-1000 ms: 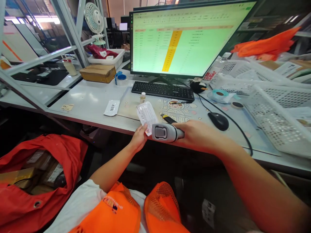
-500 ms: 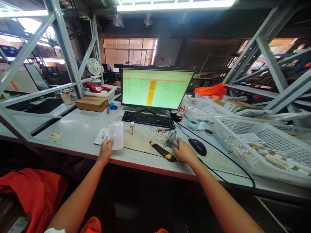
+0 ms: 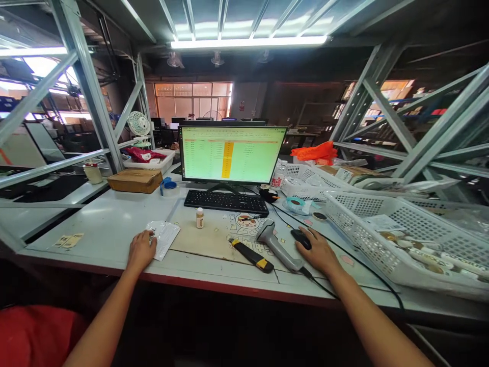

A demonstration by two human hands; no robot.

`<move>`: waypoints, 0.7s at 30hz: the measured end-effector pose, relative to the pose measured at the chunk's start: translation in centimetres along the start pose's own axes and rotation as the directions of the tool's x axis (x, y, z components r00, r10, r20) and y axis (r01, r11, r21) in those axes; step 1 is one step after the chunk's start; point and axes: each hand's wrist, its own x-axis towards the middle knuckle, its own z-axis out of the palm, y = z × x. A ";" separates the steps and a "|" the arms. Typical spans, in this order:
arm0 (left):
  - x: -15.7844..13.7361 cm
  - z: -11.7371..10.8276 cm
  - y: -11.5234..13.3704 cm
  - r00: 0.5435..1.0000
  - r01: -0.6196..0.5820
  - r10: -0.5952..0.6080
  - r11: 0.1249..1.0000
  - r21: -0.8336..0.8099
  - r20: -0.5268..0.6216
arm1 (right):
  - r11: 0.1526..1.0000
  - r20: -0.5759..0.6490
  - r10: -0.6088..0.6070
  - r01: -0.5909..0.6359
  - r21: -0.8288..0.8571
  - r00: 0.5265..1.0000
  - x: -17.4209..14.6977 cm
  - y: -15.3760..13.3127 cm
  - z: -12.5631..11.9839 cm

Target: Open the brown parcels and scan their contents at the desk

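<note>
My left hand point(image 3: 142, 250) rests at the table's front left, its fingers curled over the left edge of a clear plastic packet point(image 3: 166, 238) with a white label. My right hand point(image 3: 320, 253) is wrapped over a black computer mouse point(image 3: 301, 238). Between the hands, a grey barcode scanner point(image 3: 278, 246) lies on the desk mat, its cable running toward the front edge. Left of the scanner is a black and yellow utility knife point(image 3: 251, 255). A small bottle point(image 3: 199, 218) with a white cap stands upright behind the packet.
A monitor point(image 3: 233, 155) showing a spreadsheet stands behind the keyboard point(image 3: 226, 202). White perforated baskets point(image 3: 351, 239) line the right side. Blue tape point(image 3: 168, 187) and a cardboard box point(image 3: 135, 181) sit at the back left. The scanner cable point(image 3: 323, 288) crosses the front edge.
My right hand has let go of the barcode scanner and moved right onto the mouse. My left hand has lowered the packet flat to the table. The camera view has tilted up.
</note>
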 end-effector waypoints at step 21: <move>-0.2 -1.0 -0.2 0.996 0.075 -0.077 0.995 0.071 0.034 | 0.999 -0.002 0.042 -0.042 0.031 0.999 -0.5 -1.5 0.7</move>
